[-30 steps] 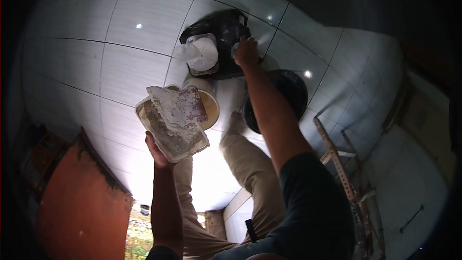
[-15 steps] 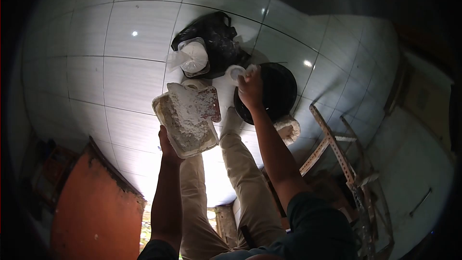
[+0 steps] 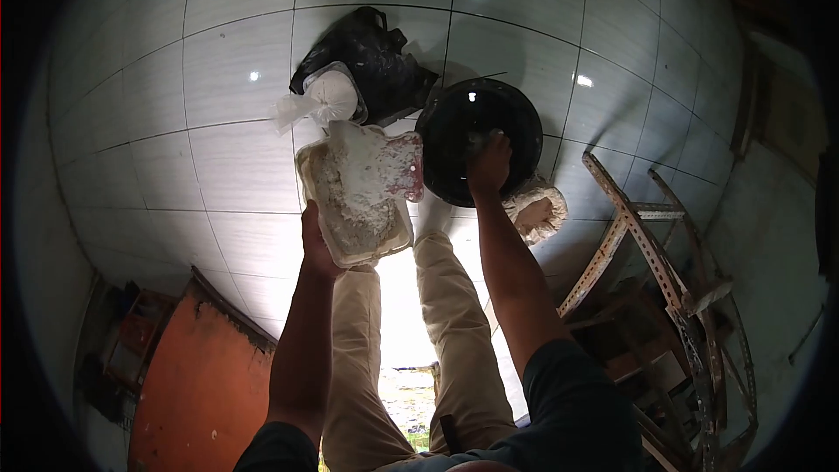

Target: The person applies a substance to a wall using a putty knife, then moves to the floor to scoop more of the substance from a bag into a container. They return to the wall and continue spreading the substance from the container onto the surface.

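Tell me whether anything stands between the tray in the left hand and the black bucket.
Only the flat reddish piece on the tray, which juts over its side toward the black bucket. Nothing else visible stands between them; the right hand is at the bucket's mouth, outside that gap.

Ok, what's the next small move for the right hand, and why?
I'd probably lift the right hand straight up before moving sideways: it's over or inside the open black bucket, and the left hand holds the white-smeared rectangular tray close beside it in view.
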Available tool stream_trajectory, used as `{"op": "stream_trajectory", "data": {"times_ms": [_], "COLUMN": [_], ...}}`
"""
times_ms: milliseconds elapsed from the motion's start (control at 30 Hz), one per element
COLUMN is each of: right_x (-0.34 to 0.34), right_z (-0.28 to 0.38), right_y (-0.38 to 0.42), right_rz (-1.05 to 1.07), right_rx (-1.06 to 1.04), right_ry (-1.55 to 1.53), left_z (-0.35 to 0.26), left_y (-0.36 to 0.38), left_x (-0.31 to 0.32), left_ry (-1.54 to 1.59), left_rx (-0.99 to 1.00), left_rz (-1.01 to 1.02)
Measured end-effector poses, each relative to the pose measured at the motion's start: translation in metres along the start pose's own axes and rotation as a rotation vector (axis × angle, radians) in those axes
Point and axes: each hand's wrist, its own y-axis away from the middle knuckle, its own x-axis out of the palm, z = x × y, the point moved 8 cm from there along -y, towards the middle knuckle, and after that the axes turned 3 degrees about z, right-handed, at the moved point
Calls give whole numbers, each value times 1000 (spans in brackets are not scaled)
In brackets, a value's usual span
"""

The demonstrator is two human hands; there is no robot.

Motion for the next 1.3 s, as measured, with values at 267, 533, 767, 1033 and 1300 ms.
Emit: {"op": "stream_trajectory", "data": {"times_ms": [267,533,767,1033,1300], "right_x": [27,-34,-137,-159,-145], "right_z": [-25,-2,81,122,124], "right_y": [16,24,60,89,95], "right_rz": [-21,170,165,21,133], "right_rx": [171,213,-10,-178,29], "right_ry": [-535,-1067,-1025,-668,-871], "left_z": [10,5,25,38,42], "left_y": [0,-49,-98,-98,-87], "left_x": [5,-12,-5,14,7], "left_ry": [9,-14,37,84,135], "left_rx": [10,9,-30,-51,-64], "left_rz": [42,33,91,231,213]}}
